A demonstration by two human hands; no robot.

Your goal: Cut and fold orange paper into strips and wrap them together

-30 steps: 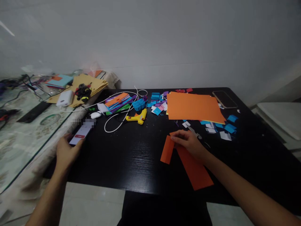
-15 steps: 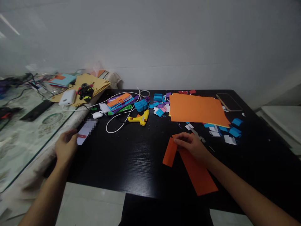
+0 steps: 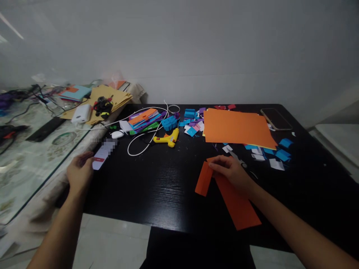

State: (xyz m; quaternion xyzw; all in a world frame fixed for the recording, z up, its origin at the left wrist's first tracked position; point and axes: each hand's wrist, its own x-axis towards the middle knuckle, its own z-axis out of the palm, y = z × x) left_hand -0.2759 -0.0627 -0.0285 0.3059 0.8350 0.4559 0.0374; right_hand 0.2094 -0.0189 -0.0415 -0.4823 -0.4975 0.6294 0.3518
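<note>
At the table's left edge my left hand point(image 3: 80, 170) is closed on the near end of a phone point(image 3: 101, 156) with a lit screen, partly blurred out. My right hand point(image 3: 228, 170), thumb and fingers pinched together, grips a small folded orange paper piece point(image 3: 203, 179) by its upper corner. Under that hand a longer orange paper strip point(image 3: 238, 205) slants toward the front edge; whether the fingers hold it too is hidden. Scissors point(image 3: 238, 158) lie just behind my right hand, partly covered by it.
Large orange sheets point(image 3: 238, 127) lie at the back right, near a second phone point(image 3: 276, 118) and blue and white paper scraps point(image 3: 283, 155). A yellow glue gun point(image 3: 168, 139), a white cable point(image 3: 134, 154) and a coloured paper stack point(image 3: 144, 119) are further left. A glass-topped surface point(image 3: 25, 164) adjoins the left.
The whole view has shifted slightly, so things sit a little higher and further right. Both hands keep their holds, and nothing on the table has visibly moved.
</note>
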